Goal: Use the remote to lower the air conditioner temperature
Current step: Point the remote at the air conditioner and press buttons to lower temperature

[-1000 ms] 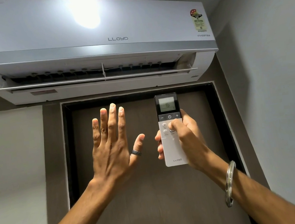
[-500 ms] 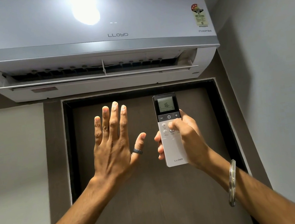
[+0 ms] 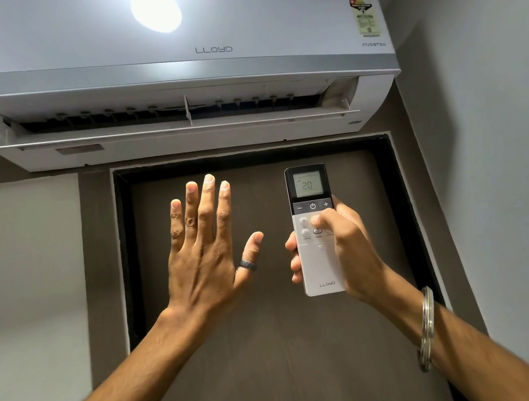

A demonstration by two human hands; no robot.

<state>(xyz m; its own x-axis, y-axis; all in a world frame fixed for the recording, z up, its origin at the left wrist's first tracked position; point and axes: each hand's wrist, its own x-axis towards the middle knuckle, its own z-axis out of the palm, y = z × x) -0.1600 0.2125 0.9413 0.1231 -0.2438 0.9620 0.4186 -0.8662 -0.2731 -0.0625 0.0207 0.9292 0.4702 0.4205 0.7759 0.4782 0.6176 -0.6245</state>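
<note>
A white wall-mounted Lloyd air conditioner (image 3: 175, 62) fills the top of the view, its louvre flap open. Below it my right hand (image 3: 348, 250) holds a slim white remote (image 3: 317, 260) upright, pointed at the unit. The remote's small screen reads 20. My thumb rests on the pale buttons just under the dark strip with the minus, power and plus keys. My left hand (image 3: 206, 249) is raised flat beside the remote, fingers spread, palm towards the unit, holding nothing. A dark ring sits on its thumb.
A dark brown door (image 3: 273, 347) in a black frame stands directly behind both hands. Grey wall (image 3: 500, 173) closes in on the right, and a paler wall (image 3: 24, 277) lies to the left. A metal bangle (image 3: 427, 330) circles my right wrist.
The remote's screen read 16 before and now reads 20. Both hands stay in nearly the same place; the view has shifted slightly.
</note>
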